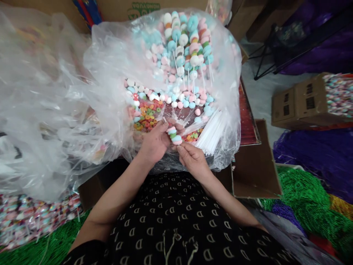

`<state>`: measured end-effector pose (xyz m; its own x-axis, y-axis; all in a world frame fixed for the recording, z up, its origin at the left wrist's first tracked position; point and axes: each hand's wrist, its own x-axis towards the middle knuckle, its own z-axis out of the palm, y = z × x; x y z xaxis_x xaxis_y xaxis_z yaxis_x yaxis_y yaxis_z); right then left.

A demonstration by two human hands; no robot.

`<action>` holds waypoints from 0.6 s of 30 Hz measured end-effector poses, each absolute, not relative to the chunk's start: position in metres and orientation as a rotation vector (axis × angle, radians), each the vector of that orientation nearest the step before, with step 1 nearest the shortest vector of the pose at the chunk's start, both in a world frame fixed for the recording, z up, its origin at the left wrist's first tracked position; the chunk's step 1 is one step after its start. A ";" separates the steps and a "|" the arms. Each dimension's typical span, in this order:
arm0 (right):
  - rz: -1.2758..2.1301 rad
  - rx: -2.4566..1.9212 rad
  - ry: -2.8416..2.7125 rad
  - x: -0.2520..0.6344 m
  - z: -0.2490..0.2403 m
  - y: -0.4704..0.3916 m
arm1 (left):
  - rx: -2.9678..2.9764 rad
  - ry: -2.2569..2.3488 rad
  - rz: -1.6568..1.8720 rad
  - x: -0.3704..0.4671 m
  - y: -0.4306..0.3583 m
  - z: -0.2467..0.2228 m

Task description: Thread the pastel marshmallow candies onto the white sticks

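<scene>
Between my hands is a short candy skewer (174, 135) with pink, white, blue and green pieces, tilted slightly. My left hand (157, 142) closes around its upper side, thumb near the top, and part of its fingers lies behind the candy. At the lower end, my right hand (192, 156) pinches with thumb and forefinger; the stick itself barely shows there. Just beyond my hands lie loose ring candies (149, 115) in orange, yellow and green. A bundle of white sticks (211, 133) rests to the right of them.
Finished candy skewers (190, 44) lie on loose marshmallows (180, 98) at the back, inside clear plastic sheeting (104, 81). An open cardboard box (255, 165) stands at my right. Green beads (303, 195) and another carton (300, 101) are farther right. Wrapped candies (35, 219) lie at lower left.
</scene>
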<state>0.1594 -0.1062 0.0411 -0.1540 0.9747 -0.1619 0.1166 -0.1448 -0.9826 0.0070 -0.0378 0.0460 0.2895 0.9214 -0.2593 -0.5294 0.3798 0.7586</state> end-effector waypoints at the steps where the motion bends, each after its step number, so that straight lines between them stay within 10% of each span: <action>1: 1.438 -1.308 -1.309 0.156 0.042 -0.106 | 0.599 0.784 1.031 0.011 -0.040 0.048; 18: 1.727 -1.220 -0.874 0.156 0.044 -0.103 | 0.548 0.850 1.148 0.044 -0.052 0.054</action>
<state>0.1563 -0.1031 0.0436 -0.1856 0.9064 -0.3794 -0.2314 -0.4155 -0.8796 0.0444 -0.0523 0.0537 0.1637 0.9408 -0.2968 -0.5588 0.3364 0.7580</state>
